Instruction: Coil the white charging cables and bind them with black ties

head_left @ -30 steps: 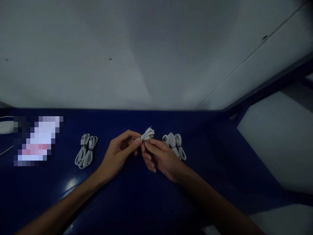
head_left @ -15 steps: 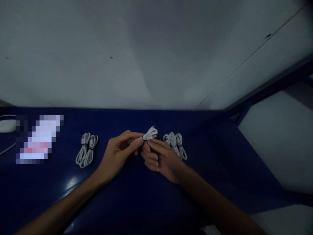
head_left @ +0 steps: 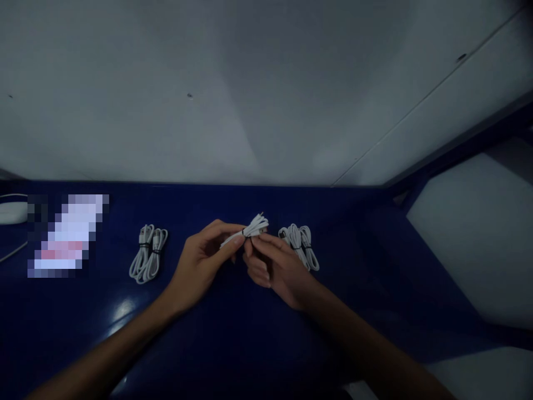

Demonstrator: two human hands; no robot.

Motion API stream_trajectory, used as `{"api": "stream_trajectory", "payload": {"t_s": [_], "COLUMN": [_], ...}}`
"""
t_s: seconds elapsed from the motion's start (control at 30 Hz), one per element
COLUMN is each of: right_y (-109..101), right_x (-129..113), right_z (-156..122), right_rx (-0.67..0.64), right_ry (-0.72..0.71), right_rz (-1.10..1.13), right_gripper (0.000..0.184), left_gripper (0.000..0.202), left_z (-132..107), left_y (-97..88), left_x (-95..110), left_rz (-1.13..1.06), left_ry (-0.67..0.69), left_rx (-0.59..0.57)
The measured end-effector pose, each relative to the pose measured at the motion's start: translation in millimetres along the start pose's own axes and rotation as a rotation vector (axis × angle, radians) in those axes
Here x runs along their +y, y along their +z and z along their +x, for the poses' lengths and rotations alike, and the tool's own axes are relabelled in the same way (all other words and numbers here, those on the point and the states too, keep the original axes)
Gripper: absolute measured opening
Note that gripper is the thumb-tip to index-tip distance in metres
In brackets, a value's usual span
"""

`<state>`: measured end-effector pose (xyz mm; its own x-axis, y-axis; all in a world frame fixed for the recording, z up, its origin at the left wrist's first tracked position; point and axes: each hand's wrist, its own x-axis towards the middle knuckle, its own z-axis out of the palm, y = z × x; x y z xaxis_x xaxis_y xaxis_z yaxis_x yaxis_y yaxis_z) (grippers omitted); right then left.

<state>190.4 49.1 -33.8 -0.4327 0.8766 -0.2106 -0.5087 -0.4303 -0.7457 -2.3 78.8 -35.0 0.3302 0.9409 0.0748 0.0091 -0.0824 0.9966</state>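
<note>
White cable bundle (head_left: 253, 228), pinched between left hand (head_left: 204, 261) and right hand (head_left: 277, 264), raised just above blue table (head_left: 233, 333). 2 tied cable bundles (head_left: 149, 254) lying left, more tied bundles (head_left: 300, 243) just right.

Two tied white cable bundles (head_left: 149, 254) left, more bundles (head_left: 300, 243) right, on dark blue table (head_left: 233, 333); white wall (head_left: 208, 83) behind.

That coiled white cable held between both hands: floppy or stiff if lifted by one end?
Probably floppy: the white cable bundle is thin cord in loose loops. A dark tie seems to bind it, so it should stay coiled. Likely light, since the left hand and right hand pinch it with fingertips only.
</note>
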Motion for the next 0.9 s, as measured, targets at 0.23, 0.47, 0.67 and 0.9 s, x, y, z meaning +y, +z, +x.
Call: {"api": "stream_trajectory", "payload": {"t_s": [0.23, 0.47, 0.67, 0.9], "right_y": [-1.9, -5.2, -8.8, -12.2], "right_x": [-0.2, 0.6, 1.7, -0.4], "right_z": [1.2, 0.3, 1.6, 2.0], "right_rx": [0.047, 0.069, 0.100, 0.086], "right_ry": [-0.050, -0.061, -0.095, -0.109], "right_rz": [-0.153, -0.188, -0.226, -0.320], "right_gripper": [0.029, 0.030, 0.033, 0.032], "left_gripper": [0.018, 0.018, 0.026, 0.014], "left_z": [1.2, 3.7, 6.3, 5.7], "left_y": [1.0, 1.8, -1.1, -2.2], "left_x": [3.2, 6.6, 7.0, 5.1], "left_rz": [-0.037, -0.162, -0.165, -0.097], "left_ry": [0.003, -0.087, -0.113, -0.020], "left_rx": [0.023, -0.045, -0.111, -0.104]}}
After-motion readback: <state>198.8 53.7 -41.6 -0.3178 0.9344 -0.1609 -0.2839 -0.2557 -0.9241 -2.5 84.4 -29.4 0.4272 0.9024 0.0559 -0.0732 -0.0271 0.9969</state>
